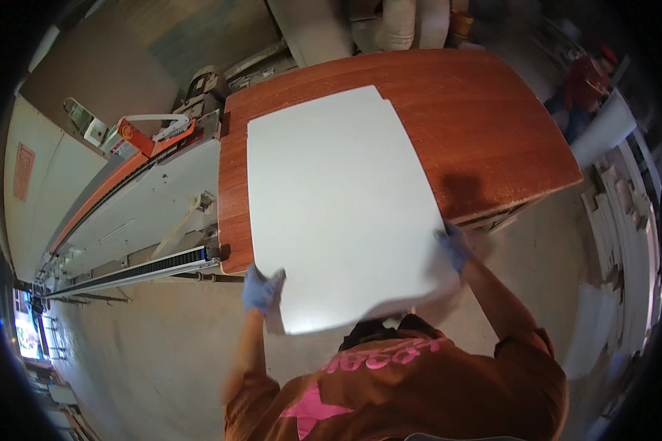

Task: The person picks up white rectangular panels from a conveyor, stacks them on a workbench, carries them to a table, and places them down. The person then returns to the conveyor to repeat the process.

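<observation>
A large white panel (338, 198) lies over a reddish-brown wooden table (493, 125), its near end jutting past the table's front edge toward my body. Its far right corner shows a small step. My left hand (261, 289), in a blue glove, grips the panel's left edge near the close corner, with the thumb on top. On the opposite edge my right hand (454, 248), also blue-gloved and slightly blurred, holds the panel. The fingers of both hands are partly hidden beneath it.
Left of the table stands a long machine with an orange rail (99, 192) and a conveyor track (140, 273). Stacked white boards (625, 220) lean at the right. Another person (587, 84) in a red top is at the far right. A motor (206, 82) sits behind the machine.
</observation>
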Motion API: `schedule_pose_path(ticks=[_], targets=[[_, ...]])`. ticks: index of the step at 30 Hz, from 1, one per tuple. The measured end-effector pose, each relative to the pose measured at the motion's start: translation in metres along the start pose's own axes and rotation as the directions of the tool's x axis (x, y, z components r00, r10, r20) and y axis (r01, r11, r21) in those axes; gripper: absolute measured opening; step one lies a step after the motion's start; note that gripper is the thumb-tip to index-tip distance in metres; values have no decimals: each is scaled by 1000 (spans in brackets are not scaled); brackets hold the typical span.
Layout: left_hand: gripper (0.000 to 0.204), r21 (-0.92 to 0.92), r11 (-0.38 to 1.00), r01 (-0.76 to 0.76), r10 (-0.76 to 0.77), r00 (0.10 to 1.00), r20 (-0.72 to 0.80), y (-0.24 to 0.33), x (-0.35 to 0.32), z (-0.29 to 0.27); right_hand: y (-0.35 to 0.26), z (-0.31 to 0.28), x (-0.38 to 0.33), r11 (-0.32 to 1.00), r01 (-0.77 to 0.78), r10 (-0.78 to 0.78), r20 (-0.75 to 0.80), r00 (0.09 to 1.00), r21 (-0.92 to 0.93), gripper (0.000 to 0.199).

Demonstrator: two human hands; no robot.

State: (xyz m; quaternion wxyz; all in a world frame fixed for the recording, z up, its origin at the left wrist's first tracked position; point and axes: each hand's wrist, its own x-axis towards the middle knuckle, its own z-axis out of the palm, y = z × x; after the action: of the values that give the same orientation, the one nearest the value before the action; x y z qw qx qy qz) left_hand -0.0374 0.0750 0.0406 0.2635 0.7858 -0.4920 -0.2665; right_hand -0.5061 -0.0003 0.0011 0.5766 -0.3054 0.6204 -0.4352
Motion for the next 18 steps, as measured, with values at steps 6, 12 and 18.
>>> schedule_pose_path(ticks=[6, 12, 18], targets=[[57, -394, 817, 421, -306, 896, 322, -83, -50, 17, 13, -86, -44, 914, -261, 328, 190, 925, -309, 41], [63, -671, 469, 574, -228, 813, 536, -39, -37, 41, -22, -50, -5, 903, -383, 421, 218, 881, -196, 57], [64, -693, 664, 280, -329, 942, 65, 4, -122, 37, -12, -74, -22, 942, -209, 258, 171, 951, -262, 57]])
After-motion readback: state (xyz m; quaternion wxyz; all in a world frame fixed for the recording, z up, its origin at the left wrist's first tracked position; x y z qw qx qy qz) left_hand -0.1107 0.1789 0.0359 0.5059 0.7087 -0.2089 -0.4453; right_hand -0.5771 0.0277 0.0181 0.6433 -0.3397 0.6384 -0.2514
